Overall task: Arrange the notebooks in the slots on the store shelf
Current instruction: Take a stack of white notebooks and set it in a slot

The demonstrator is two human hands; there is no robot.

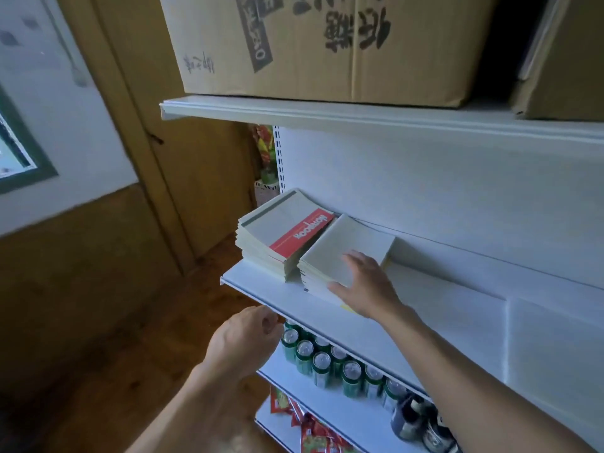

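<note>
The left hand (248, 336) hangs just in front of the shelf (425, 308) edge, fingers loosely curled, holding nothing. Green cans (322, 358) stand on the shelf below. The right hand (366, 284) lies flat on the right stack of notebooks (340, 243), fingers straight, thumb at its near edge. Touching it on the left is the taller stack with a red band (281, 230). Both stacks lie flat, long sides running from near left to far right, toward the back wall.
</note>
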